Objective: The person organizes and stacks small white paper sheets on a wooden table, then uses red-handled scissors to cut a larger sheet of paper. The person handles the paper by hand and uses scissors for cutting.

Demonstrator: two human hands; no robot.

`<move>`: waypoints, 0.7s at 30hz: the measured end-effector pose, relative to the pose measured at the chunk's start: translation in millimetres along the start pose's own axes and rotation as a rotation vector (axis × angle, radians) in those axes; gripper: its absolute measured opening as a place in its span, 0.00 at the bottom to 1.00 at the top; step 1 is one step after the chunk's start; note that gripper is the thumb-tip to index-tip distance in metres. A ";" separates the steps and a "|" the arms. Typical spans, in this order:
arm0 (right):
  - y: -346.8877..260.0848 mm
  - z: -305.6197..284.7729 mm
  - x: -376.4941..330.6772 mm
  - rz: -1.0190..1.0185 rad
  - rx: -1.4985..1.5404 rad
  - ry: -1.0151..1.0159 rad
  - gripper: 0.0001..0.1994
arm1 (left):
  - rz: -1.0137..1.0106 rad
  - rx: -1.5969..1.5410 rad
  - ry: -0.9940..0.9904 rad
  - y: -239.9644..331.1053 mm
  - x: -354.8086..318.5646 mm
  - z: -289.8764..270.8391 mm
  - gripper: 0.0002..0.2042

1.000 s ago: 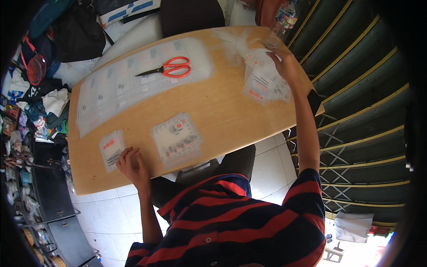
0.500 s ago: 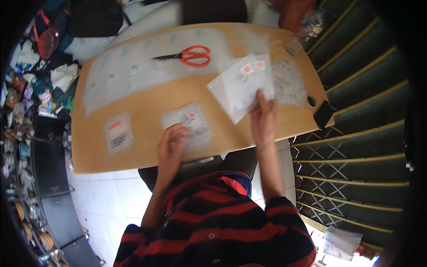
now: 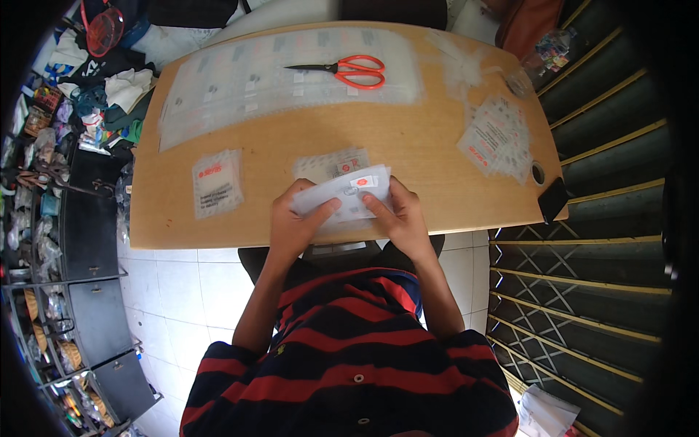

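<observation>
hands (image 3: 406, 222) both pinching white sheets (image 3: 344, 191), printed stack (image 3: 328, 164) partly behind, red-handled scissors (image 3: 362, 71) farther off

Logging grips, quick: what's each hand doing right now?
Left hand: closed on the left side of the whitish printed sheets, thumb on top.
Right hand: closed on the same sheets' right side, thumb on top.

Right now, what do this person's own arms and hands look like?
The left hand and right hand are ungloved, with nothing visibly worn at the wrists. Both forearms are bare below the sleeves, which match the shirt: dark navy with broad red stripes.
</observation>
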State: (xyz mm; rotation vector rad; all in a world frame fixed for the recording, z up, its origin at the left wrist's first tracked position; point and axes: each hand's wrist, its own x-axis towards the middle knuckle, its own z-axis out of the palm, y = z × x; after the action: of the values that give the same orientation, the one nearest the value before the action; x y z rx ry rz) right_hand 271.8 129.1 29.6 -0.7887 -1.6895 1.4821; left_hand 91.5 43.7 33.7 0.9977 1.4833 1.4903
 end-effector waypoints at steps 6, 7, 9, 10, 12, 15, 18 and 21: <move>-4.5 2.0 16.0 -0.077 0.108 0.005 0.09 | 0.233 0.130 -0.092 12.2 21.6 -7.2 0.11; -0.9 0.9 19.4 -0.115 0.095 -0.007 0.09 | 0.274 0.155 -0.096 13.5 26.6 -9.5 0.12; 7.3 -1.8 25.0 -0.193 0.068 -0.029 0.09 | 0.339 0.228 -0.103 14.3 34.9 -13.8 0.12; 6.1 -0.8 25.6 -0.173 0.058 -0.010 0.09 | 0.363 0.276 -0.107 13.4 38.8 -15.8 0.13; 3.3 1.7 27.1 -0.135 0.037 0.028 0.08 | 0.378 0.353 -0.101 8.3 40.8 -19.7 0.13; 12.1 1.0 26.0 -0.079 0.056 0.029 0.07 | 0.323 0.396 -0.074 -6.9 38.6 -25.7 0.13; 23.6 -2.1 27.0 -0.065 0.063 0.025 0.07 | 0.229 0.307 -0.034 -13.6 29.8 -27.6 0.12; 16.0 0.2 25.6 -0.024 -0.065 0.076 0.08 | 0.176 0.190 0.036 -12.2 21.0 -22.8 0.14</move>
State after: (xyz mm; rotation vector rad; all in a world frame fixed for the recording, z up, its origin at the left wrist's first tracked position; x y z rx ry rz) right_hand 257.5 152.6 17.2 -0.8463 -1.6913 1.3700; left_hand 62.5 54.6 21.4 1.2483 1.6212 1.5170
